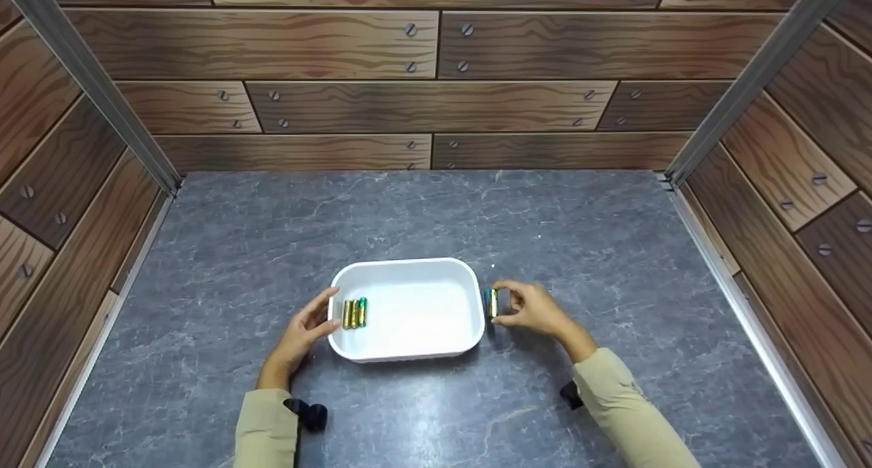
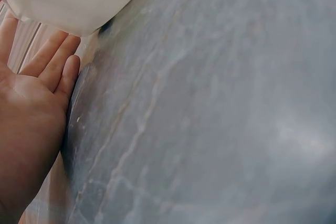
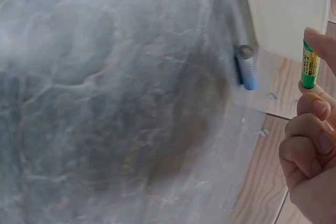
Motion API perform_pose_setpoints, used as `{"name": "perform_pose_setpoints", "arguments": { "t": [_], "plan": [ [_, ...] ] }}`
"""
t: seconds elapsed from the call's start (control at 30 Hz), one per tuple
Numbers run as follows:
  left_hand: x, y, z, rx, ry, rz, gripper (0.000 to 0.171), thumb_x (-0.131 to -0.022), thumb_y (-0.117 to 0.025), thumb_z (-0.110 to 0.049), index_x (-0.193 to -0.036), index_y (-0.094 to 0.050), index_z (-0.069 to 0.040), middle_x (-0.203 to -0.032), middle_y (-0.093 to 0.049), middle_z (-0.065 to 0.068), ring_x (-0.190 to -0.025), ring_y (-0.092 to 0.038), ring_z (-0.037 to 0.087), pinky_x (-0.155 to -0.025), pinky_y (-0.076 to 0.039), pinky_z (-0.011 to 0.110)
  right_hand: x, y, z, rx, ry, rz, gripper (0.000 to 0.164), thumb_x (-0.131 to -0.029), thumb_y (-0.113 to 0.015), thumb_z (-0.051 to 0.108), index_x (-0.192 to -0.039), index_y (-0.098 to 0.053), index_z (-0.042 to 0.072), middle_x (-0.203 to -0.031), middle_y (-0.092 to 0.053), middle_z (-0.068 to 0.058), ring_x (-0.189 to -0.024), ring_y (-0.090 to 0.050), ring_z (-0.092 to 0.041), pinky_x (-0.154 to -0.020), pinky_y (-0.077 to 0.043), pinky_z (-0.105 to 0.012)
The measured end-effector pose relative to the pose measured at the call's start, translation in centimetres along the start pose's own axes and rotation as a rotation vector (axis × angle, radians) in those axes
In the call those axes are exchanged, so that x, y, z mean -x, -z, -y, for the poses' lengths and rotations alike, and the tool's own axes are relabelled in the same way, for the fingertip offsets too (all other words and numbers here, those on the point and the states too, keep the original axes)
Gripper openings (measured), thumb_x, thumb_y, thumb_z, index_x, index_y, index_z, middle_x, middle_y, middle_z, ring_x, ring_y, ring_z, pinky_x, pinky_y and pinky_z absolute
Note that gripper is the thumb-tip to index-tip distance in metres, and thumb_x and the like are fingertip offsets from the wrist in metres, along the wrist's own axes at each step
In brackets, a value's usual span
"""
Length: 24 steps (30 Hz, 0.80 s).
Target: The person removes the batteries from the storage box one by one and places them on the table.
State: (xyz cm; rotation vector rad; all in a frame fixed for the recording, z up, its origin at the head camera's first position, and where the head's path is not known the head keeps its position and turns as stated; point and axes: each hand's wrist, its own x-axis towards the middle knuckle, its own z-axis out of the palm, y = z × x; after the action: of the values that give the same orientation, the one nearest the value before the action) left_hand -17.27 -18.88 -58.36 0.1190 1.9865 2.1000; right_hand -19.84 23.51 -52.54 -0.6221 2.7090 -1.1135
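A white plastic tub point(image 1: 415, 267) sits on the table. Two gold batteries point(image 1: 350, 314) and a green battery point(image 1: 362, 312) stand side by side at its left end. My left hand point(image 1: 303, 332) touches the tub's left side, its fingers point(image 2: 55, 64) fairly straight against the wall. Just outside the right wall, my right hand point(image 1: 535, 309) pinches a green-and-gold battery point(image 3: 310, 65) by its ends between thumb and index finger. The other fingers of that hand are curled in. A blue battery point(image 3: 247, 69) lies on the table close to the tub's right side.
The grey marbled tabletop point(image 1: 272, 229) is bounded by wood-patterned walls point(image 1: 340, 107) at the back and sides. Metal posts point(image 1: 102, 86) mark the corners. Black wrist mounts point(image 1: 310, 413) sit on the sleeves.
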Motion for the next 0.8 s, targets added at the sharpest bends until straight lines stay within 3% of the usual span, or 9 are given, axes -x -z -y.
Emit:
{"name": "perform_pose_setpoints", "arguments": {
  "t": [0.27,0.47,0.8],
  "plan": [
    [0.0,-0.1,-0.2,-0.011,0.008,-0.013,0.065,-0.089,-0.061,0.002,-0.148,-0.033,0.0,-0.154,-0.033,0.024,-0.141,-0.035,0.039,-0.091,-0.049,0.017,0.1,-0.3,-1.0,0.016,-0.062,0.008,0.053,-0.072,-0.083,0.016,-0.119,-0.063,0.0,-0.064,-0.047,0.0,-0.056,-0.036,-0.003,-0.054,-0.032,-0.017],
    [0.0,-0.1,-0.1,0.004,0.008,-0.014,0.066,-0.088,-0.061,0.003,-0.148,-0.032,0.001,-0.154,-0.034,0.025,-0.14,-0.035,0.037,-0.091,-0.05,0.018,0.1,-0.5,-1.8,0.05,-0.051,-0.006,0.051,-0.07,-0.084,0.014,-0.115,-0.064,0.002,-0.063,-0.047,-0.001,-0.056,-0.036,-0.002,-0.054,-0.031,-0.017],
    [0.0,-0.2,-0.2,-0.024,0.019,-0.031,0.067,-0.088,-0.064,-0.002,-0.148,-0.035,-0.002,-0.155,-0.034,0.022,-0.142,-0.036,0.038,-0.092,-0.048,0.017,-0.4,-0.5,-2.5,0.095,-0.12,0.035,0.057,-0.069,-0.083,0.016,-0.119,-0.062,0.0,-0.063,-0.046,0.002,-0.056,-0.037,-0.007,-0.051,-0.029,-0.018]
  ]
}}
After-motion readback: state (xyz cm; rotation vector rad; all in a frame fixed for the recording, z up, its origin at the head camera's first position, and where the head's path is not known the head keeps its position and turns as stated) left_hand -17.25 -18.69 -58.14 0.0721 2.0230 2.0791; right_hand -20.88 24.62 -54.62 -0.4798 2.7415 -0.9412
